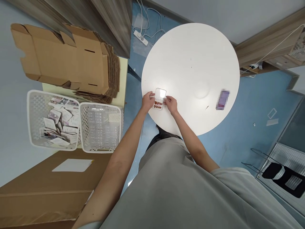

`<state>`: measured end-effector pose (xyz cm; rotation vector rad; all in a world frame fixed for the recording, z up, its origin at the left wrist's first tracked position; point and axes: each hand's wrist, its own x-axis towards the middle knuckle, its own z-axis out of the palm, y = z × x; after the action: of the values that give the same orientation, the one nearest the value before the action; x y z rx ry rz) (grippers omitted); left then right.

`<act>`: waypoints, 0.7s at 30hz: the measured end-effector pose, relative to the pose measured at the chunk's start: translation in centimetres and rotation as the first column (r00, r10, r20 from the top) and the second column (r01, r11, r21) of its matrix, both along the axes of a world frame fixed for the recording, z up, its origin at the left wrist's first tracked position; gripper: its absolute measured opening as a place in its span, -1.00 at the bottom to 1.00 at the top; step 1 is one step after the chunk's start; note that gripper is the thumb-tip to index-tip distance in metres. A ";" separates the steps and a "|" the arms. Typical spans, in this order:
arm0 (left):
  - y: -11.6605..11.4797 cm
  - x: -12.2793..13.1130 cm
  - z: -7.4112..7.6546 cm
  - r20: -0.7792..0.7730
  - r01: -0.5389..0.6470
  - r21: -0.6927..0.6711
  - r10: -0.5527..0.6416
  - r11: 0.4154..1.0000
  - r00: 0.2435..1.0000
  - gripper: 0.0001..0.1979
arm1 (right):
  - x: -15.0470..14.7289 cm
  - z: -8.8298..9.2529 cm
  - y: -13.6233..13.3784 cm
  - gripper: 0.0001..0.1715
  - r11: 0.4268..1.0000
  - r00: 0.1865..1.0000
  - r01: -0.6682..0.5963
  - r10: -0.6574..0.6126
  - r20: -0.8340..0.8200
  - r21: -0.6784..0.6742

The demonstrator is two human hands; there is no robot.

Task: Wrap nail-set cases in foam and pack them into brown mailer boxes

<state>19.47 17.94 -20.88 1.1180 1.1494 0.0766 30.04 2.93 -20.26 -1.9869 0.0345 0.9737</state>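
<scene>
On the near-left part of the round white surface (197, 57), an open clear case (159, 99) of reddish pieces (158, 103), seemingly light, stiff, slick and brittle, best taken by its side edges, is held there in the narrowed grip of left hand (148, 101) and right hand (171, 104).

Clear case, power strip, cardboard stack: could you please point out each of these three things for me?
Clear case (160, 93): head view, on its open lid.
Power strip (144, 41): head view, on its white body.
Cardboard stack (66, 58): head view, on its top sheet.
</scene>
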 end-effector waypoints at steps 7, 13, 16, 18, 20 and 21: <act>-0.5 -0.7 0.9 0.056 -0.024 -0.076 0.029 0.997 0.998 -0.62 | -1.3 1.3 0.1 -0.48 0.997 1.000 0.005 -0.006 0.022 0.076; -1.7 -1.9 2.4 0.121 -0.044 0.005 0.043 0.999 0.992 -0.68 | -2.2 3.0 -0.8 -0.31 0.993 0.997 -0.041 0.033 0.071 0.111; -2.6 -3.1 2.5 0.089 0.001 0.063 -0.006 0.998 0.996 -0.52 | -2.8 3.2 -1.7 -0.46 0.991 0.985 -0.101 0.087 0.149 0.085; -3.1 -4.0 2.4 0.053 0.048 0.106 -0.054 0.993 0.997 -0.42 | -3.2 3.1 -2.3 -0.54 0.991 0.977 -0.126 0.117 0.176 0.039; -3.6 -4.9 2.3 0.003 0.085 0.141 -0.086 0.986 0.996 -0.44 | -3.5 3.0 -2.8 -0.59 0.986 0.971 -0.160 0.164 0.172 -0.036; -3.8 -5.3 2.2 -0.031 0.095 0.153 -0.091 0.984 0.995 -0.49 | -3.6 3.0 -3.1 -0.61 0.980 0.968 -0.185 0.196 0.160 -0.076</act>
<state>14.22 14.16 -18.67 1.3112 1.1251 0.0807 26.40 -0.17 -17.28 -2.1512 -0.2267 0.9318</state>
